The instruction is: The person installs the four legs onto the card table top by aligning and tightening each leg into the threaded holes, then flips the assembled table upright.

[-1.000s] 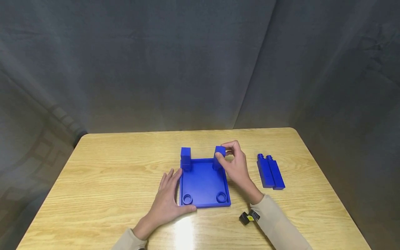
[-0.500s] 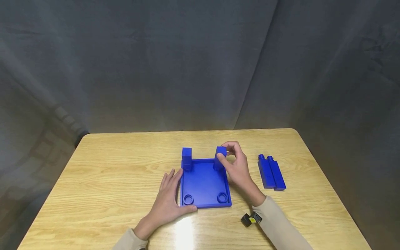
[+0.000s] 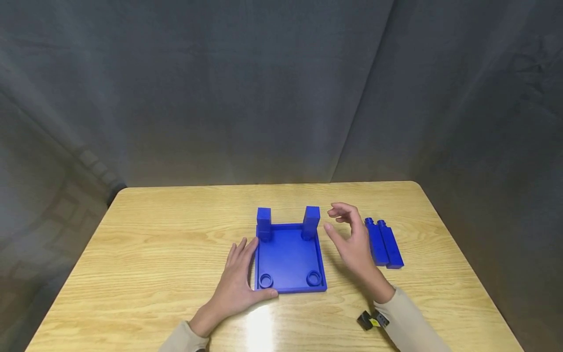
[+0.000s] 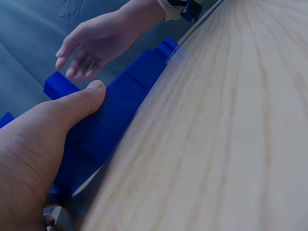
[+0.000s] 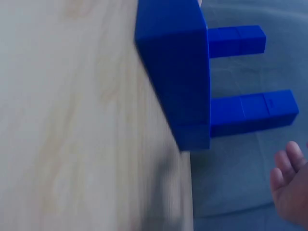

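Observation:
A blue square board point(image 3: 288, 259) with a raised rim lies on the table. Two blue square posts stand upright at its back corners, one at the left point(image 3: 264, 222) and one at the right point(image 3: 311, 222). At the front corners are two round sockets, left point(image 3: 266, 280) and right point(image 3: 313, 278). My left hand point(image 3: 237, 276) rests spread around the board's front-left corner, thumb along the front edge and index finger at the left side. My right hand point(image 3: 352, 239) is in the air just right of the right post, fingers loosely bent, holding nothing.
To the right, partly behind my right hand, two more blue posts, one nearer point(image 3: 378, 247) and one farther right point(image 3: 391, 247), lie side by side with their threaded ends toward the back. A dark curtain point(image 3: 220, 98) hangs behind the wooden table point(image 3: 154, 234).
My right hand has let go of the back-right post and moved right, toward the lying posts. The post stays upright in its corner. My left hand keeps its place at the board.

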The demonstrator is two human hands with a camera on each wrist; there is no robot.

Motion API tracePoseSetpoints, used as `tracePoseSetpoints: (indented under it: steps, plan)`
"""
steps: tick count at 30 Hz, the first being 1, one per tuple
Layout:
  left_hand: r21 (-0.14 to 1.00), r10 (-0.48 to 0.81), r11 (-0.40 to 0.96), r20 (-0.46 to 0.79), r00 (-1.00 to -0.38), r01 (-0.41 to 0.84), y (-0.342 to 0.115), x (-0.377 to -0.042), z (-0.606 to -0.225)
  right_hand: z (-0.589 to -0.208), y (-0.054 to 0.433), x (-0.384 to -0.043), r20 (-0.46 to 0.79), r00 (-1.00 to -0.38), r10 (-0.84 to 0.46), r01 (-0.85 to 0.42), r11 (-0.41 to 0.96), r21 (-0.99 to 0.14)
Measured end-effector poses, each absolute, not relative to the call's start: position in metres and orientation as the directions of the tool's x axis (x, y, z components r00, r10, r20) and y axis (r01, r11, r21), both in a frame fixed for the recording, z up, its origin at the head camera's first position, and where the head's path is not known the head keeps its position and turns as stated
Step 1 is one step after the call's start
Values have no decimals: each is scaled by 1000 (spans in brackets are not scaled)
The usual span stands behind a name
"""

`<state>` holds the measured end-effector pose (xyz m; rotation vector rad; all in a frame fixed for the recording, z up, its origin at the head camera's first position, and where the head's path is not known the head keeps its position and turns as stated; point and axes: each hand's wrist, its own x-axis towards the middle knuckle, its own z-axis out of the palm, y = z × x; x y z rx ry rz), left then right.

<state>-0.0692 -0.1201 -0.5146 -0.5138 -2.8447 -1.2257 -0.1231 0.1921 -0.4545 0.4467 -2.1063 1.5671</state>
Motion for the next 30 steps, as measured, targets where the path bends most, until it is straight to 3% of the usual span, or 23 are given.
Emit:
tracePoseSetpoints:
  steps: [17,30]
  plan:
    - [714,292,647,91,-952,267,-119,-68,-513,-454,250,-80,602,-795,80,-536,374,-757]
    - [717,297,638,109,-949,282,-121,-69,-515,-468,275,-61,556,-802,218,-443,406,-799]
